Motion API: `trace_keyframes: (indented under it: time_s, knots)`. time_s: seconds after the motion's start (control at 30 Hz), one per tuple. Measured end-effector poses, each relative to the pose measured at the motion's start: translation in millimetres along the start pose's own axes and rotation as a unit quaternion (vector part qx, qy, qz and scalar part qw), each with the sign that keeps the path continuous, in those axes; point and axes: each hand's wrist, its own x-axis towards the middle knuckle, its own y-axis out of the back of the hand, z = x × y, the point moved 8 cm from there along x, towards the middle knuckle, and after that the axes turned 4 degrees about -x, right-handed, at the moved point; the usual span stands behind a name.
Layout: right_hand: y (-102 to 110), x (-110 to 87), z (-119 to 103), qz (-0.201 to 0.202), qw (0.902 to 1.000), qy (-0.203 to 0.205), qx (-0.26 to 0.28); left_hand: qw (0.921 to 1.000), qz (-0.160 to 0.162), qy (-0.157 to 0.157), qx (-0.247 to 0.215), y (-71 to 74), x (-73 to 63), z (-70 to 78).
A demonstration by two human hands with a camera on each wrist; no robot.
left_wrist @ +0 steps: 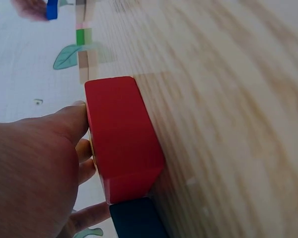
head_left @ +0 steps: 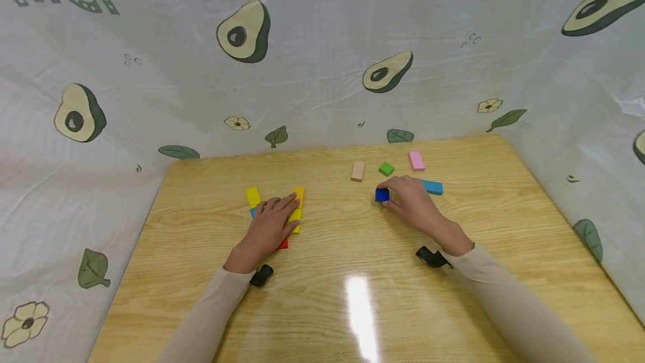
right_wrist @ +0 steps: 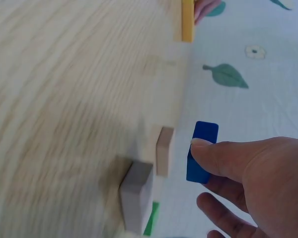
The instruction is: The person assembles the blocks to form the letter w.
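Observation:
My left hand [head_left: 270, 225] lies over a cluster of flat coloured blocks on the table, fingers spread. A yellow block [head_left: 253, 197] and an orange block [head_left: 299, 192] show past its fingertips. Beside the thumb is another yellow block [head_left: 295, 222], and a red block [left_wrist: 121, 134] sits on the side nearest the wrist. A blue block [head_left: 253, 213] is partly hidden under the hand. My right hand [head_left: 410, 200] pinches a dark blue block [right_wrist: 202, 152] between thumb and fingers; in the right wrist view it appears raised above the table.
Beyond the right hand lie a tan block [head_left: 358, 171], a green block [head_left: 386, 168] and a pink block [head_left: 416, 161]. A light blue block [head_left: 432, 187] lies just right of that hand. A patterned cloth [head_left: 312, 71] hangs behind the wooden table [head_left: 322, 296].

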Motion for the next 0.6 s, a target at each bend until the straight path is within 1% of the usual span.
trace_keyframes:
  time_s: [0.2,0.43,0.6]
  knots:
    - [-9,19.4,-23,-0.004,0.9998,0.02,-0.001,1.0,-0.003,0.0,0.001,0.0,-0.2,-0.8]
    - [-19,36.6,-43,-0.012,0.9989,0.045,0.013,1.0,-0.002,0.003,-0.004,0.0,-0.1,-1.0]
    - [-28,51.1,-54,-0.021,0.9986,0.045,0.019,1.0,0.001,0.002,0.0,0.1,-0.4,-1.0]
